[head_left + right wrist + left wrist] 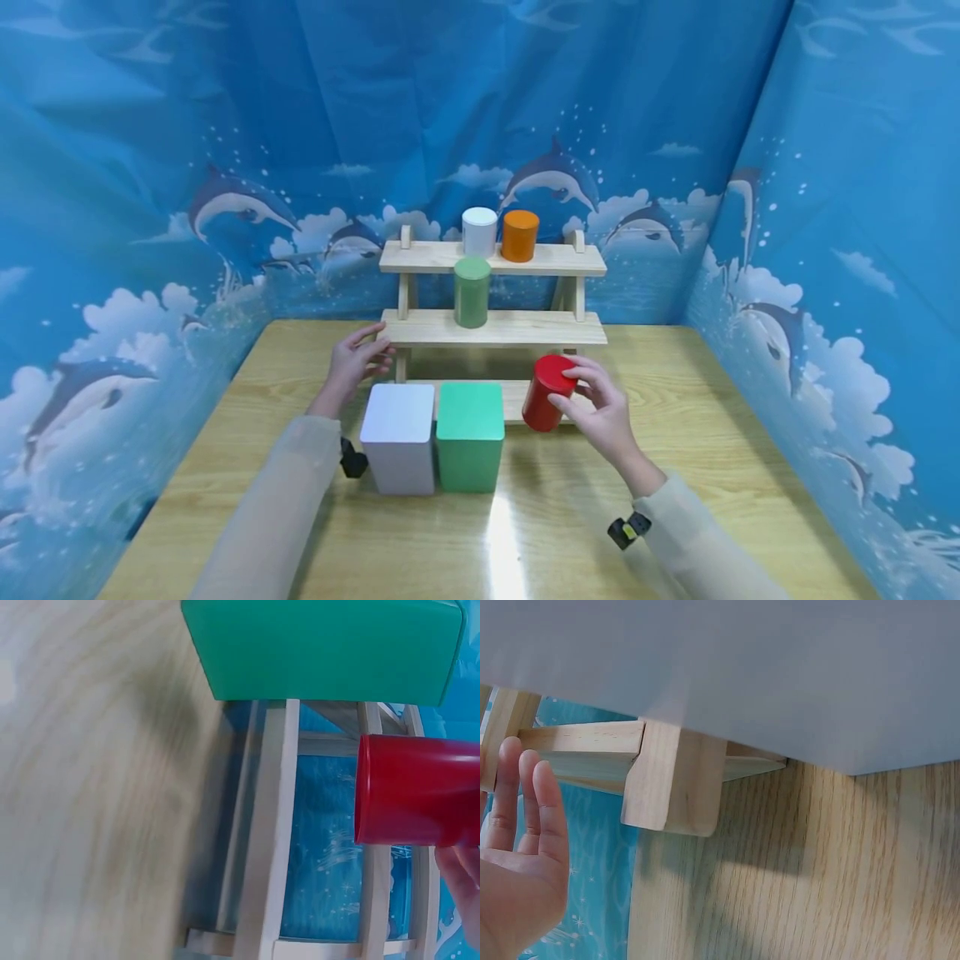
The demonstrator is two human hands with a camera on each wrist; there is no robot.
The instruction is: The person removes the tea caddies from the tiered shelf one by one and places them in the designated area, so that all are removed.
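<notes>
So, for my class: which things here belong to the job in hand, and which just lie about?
Apparently in the job:
glossy red cylinder, in the right grip
pale wooden three-tier shelf, by the left grip

Apparently lying about, none held:
white cylinder and orange cylinder, top tier
green cylinder, middle tier
white square-topped box, green square-topped box, on the wooden table

I am facing a blue curtain [480, 92], where printed dolphins [551, 173] are leaping. Nearer me, a white box [402, 442] is standing just beside a green box [470, 442], and a streak of light [504, 546] is gleaming on the table [675, 400].
</notes>
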